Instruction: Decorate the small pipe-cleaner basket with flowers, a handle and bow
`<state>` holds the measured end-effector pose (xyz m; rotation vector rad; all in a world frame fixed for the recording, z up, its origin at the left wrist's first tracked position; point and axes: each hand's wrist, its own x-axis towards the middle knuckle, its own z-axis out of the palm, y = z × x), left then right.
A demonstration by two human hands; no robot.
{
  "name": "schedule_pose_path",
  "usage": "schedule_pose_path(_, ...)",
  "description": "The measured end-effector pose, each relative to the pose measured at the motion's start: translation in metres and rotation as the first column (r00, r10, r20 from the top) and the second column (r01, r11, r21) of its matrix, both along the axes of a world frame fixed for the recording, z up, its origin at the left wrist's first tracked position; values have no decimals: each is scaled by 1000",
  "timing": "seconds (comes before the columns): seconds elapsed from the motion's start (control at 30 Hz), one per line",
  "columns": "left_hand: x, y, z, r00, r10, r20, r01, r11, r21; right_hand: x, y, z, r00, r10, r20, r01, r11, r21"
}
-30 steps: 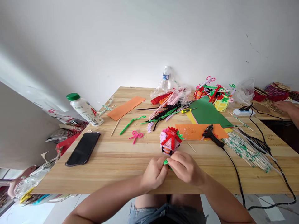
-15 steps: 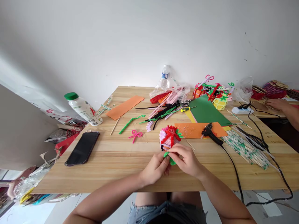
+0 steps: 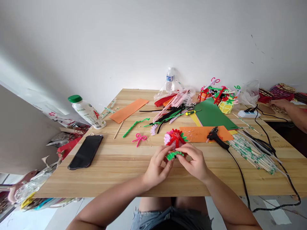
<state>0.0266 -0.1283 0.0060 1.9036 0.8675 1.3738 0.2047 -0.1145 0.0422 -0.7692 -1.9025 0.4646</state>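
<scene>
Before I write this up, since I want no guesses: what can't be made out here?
Head view:
1. Parts of the green fuzzy piece: covered by the grip of left hand and right hand.
2. Lower front of the red-topped craft: hidden behind both hands and that piece.
3. Other person's arm: cut off by the right edge.
4. Fine print on the white bottle: too small.

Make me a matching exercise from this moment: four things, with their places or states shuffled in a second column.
1. green fuzzy strip
2. glue gun
3. phone
4. clear bottle

A. lying flat, dark-screened
B. blue-labelled, near the wall
C. held by left hand and right hand
D. partly over an orange sheet

Pairs: 1-C; 2-D; 3-A; 4-B
</scene>
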Motion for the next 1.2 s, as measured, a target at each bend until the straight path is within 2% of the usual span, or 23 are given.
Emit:
schedule_pose_path(0.1,-2,2,4,987,140,-74,-119,963,242,-1,0,-1,1000,-8,24,7,999,53)
schedule_pose_path(0.17,-1,3,5,983,174,-61,-151,951,268,-2,0,-2,1000,7,26,-8,999,49)
schedule_pose_path(0.23,0,3,6,991,125,-52,-114,977,181,-3,-1,-3,1000,30,2,-30,1000,9)
schedule_pose_path(0.3,1,4,8,999,43,-26,-43,999,-1,-3,0,-3,999,40,-37,-42,998,-53)
schedule_pose_path(0.37,2,4,9,1000,-17,4,18,986,-163,-3,1,-4,996,39,-79,-49,990,-133)
schedule_pose_path(0.47,2,5,10,996,-92,-4,89,970,-224,-2,3,-7,992,42,-119,-72,964,-257)
schedule_pose_path(0.57,2,5,9,993,-115,2,112,959,-261,-2,4,-9,990,53,-128,-93,939,-331)
schedule_pose_path(0.67,2,2,6,986,-147,80,166,905,-392,-1,5,-10,992,60,-108,-88,955,-282)
schedule_pose_path(0.77,2,-1,3,971,-185,153,233,873,-428,-2,3,-8,995,75,-65,-83,990,-114)
schedule_pose_path(0.87,1,-3,2,979,-184,89,202,938,-283,-3,1,-5,996,81,-38,-81,997,8)
schedule_pose_path(0.97,-1,-3,3,993,-119,-5,117,985,-126,-3,1,-4,997,78,-17,-77,997,21)
schedule_pose_path(1.13,0,-3,0,993,-116,21,118,969,-216,-1,3,-4,998,53,24,-53,999,12)
schedule_pose_path(1.2,0,-5,-2,991,-136,2,133,969,-208,0,4,-4,997,72,26,-72,997,0)
